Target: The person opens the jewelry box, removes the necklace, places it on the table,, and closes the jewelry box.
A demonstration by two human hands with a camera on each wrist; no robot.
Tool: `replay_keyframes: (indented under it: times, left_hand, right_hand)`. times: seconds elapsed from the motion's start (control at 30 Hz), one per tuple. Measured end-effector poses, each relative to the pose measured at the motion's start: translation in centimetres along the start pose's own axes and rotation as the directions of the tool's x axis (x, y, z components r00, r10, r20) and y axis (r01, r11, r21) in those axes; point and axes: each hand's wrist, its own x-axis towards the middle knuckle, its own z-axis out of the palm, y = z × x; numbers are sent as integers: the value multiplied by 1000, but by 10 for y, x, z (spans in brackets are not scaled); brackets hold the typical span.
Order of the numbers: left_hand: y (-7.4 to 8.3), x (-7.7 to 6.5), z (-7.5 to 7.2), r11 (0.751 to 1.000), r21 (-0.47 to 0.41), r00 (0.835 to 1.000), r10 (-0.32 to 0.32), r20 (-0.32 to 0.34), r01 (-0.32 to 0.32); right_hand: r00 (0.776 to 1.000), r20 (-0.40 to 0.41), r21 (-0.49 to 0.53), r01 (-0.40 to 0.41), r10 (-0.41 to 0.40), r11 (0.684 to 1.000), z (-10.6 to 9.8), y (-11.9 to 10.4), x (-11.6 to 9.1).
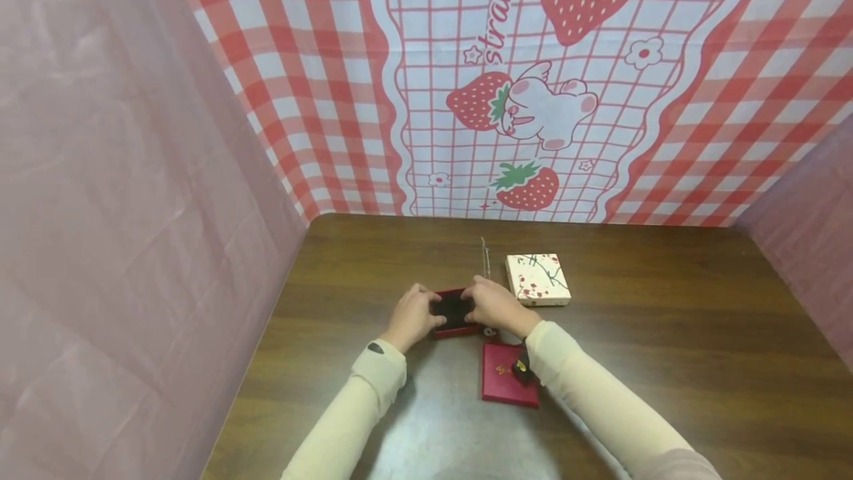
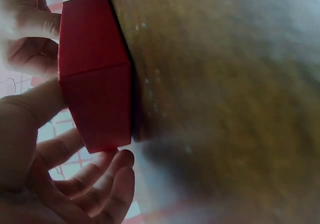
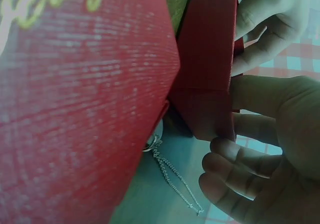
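A red jewelry box (image 1: 456, 332) with a black inside (image 1: 455, 308) sits between both hands on the table. My left hand (image 1: 411, 317) grips its left end; in the left wrist view the thumb and index finger reach over the rim, the other fingers (image 2: 122, 184) curl by the outer wall. Likewise my right hand (image 1: 496, 306) holds the right end, its thumb (image 3: 255, 95) over the rim. Whether the fingertips pinch the black insert is hidden. A red lid (image 1: 496, 391) with gold lettering lies below the right wrist. Near the right hand is a silver chain necklace (image 3: 172, 176).
Behind the right hand stands a cream box (image 1: 538, 280) with a red blossom pattern. The wooden table (image 1: 666, 317) meets a strawberry-print cloth (image 1: 320, 95) at the back. A pink curtain (image 1: 120, 206) hangs on the left.
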Motion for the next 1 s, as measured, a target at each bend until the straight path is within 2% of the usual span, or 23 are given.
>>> replay_keyframes:
  times: [0.23, 0.37, 0.5, 0.63, 1.0]
  left_hand:
    - [-7, -4, -1, 993, -97, 998, 58, -34, -61]
    - [-9, -4, -3, 984, -166, 996, 54, -64, -64]
    - [-10, -4, -5, 978, -199, 996, 53, -72, -67]
    - [-11, -4, -7, 976, -205, 997, 61, -55, -71]
    - [-13, -8, -7, 976, -214, 997, 38, 60, -25]
  right_hand:
    - [1000, -5, 9, -15, 15, 1000, 2, 1, -4]
    - [1000, -14, 16, -19, 19, 1000, 0, 1, -4]
    - [999, -29, 20, -13, 13, 1000, -3, 1, -4]
    - [999, -44, 30, -9, 10, 1000, -7, 0, -5]
    - [996, -64, 127, -48, 56, 991, -18, 6, -15]
